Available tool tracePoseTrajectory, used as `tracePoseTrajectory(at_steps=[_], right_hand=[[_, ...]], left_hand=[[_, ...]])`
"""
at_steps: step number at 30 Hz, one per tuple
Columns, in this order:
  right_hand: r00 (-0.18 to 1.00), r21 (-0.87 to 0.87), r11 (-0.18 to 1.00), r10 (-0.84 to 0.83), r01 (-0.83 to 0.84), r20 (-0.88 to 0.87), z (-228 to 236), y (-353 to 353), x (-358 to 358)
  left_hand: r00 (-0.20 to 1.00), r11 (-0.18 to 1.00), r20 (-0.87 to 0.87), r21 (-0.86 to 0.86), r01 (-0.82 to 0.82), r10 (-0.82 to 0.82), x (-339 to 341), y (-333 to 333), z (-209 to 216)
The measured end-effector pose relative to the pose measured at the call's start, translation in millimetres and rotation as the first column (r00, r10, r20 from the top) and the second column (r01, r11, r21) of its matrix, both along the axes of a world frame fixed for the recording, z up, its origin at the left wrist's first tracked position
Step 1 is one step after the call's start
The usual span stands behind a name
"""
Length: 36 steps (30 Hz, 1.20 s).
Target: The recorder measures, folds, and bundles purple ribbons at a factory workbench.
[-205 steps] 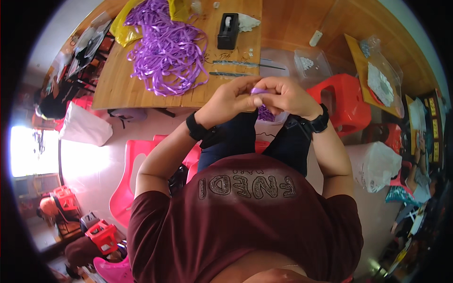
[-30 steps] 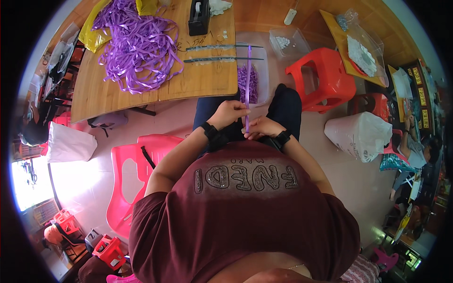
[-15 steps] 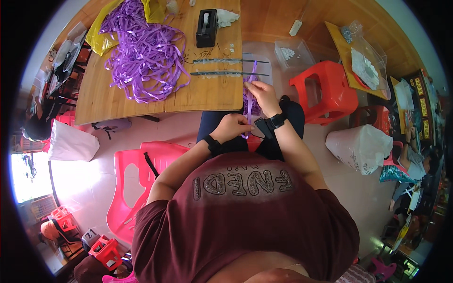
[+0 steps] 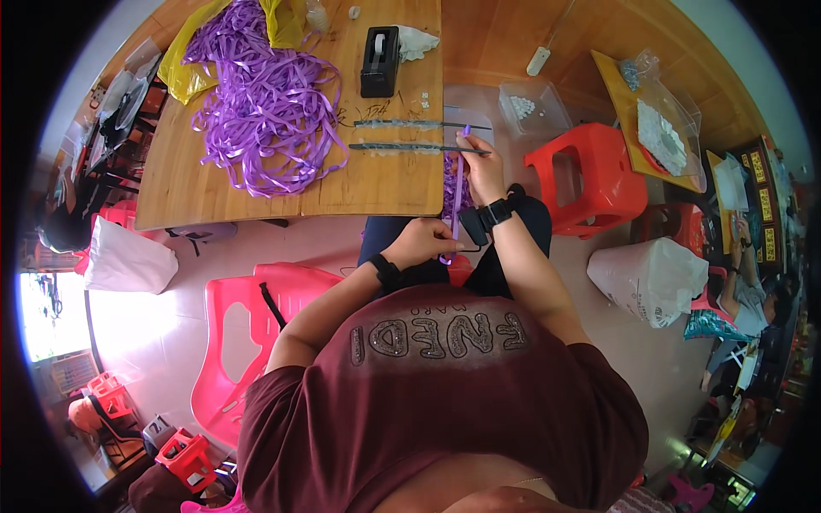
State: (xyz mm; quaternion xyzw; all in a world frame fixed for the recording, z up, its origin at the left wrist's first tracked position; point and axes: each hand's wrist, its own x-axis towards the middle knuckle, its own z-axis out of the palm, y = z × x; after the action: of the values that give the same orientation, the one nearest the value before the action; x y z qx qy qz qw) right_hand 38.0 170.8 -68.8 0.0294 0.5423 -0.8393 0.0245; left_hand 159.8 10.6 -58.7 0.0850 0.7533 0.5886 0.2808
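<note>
A purple ribbon point(image 4: 458, 190) runs stretched between my hands, just past the right edge of the wooden table. My right hand point(image 4: 482, 171) pinches its far end beside the tip of the nearer dark rod point(image 4: 385, 147). My left hand point(image 4: 421, 242) is closed on the ribbon's near end, low over my lap. A second dark rod point(image 4: 402, 125) lies parallel and farther off; both are taped to the table and jut past its edge. Below the ribbon, more purple ribbon is partly visible in a container. A big tangled heap of purple ribbon point(image 4: 265, 111) covers the table's left part.
A black tape dispenser point(image 4: 379, 64) stands on the table point(image 4: 359, 192), near a yellow bag point(image 4: 180, 73). To the right are a red stool point(image 4: 611, 175), a clear bin with white pieces point(image 4: 547, 120) and a white sack point(image 4: 646, 278). A pink chair point(image 4: 222, 342) is at my left.
My right hand has moved up and to the right, to the rod tips. My left hand has shifted slightly nearer to me. The ribbon between them is longer and straighter.
</note>
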Motion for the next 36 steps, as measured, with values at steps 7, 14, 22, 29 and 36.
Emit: tracePoseTrajectory(at_steps=[7,14,22,29,36], right_hand=[[1.000,0.026,1.000,0.011,-0.012,0.022,6.0,-7.6,-5.0],[0.998,0.045,0.997,0.060,-0.061,0.031,4.6,-2.9,1.1],[0.970,0.145,0.962,0.216,-0.231,0.111,11.2,14.0,26.5],[0.967,0.172,0.955,0.222,-0.241,0.125,26.6,19.1,39.6],[0.972,0.391,0.895,0.233,-0.214,-0.002,48.8,48.4,72.2]], left_hand=[[1.000,0.999,0.008,0.047,0.000,0.000,-2.7,-0.9,-2.2],[0.997,0.995,-0.002,0.056,0.077,-0.077,0.3,1.2,-1.7],[0.919,0.933,-0.173,0.013,0.361,-0.353,12.2,-4.6,29.5],[0.877,0.889,-0.190,0.045,0.457,-0.441,12.5,-7.0,73.1],[0.835,0.814,-0.183,0.193,0.548,-0.519,15.4,-13.0,112.3]])
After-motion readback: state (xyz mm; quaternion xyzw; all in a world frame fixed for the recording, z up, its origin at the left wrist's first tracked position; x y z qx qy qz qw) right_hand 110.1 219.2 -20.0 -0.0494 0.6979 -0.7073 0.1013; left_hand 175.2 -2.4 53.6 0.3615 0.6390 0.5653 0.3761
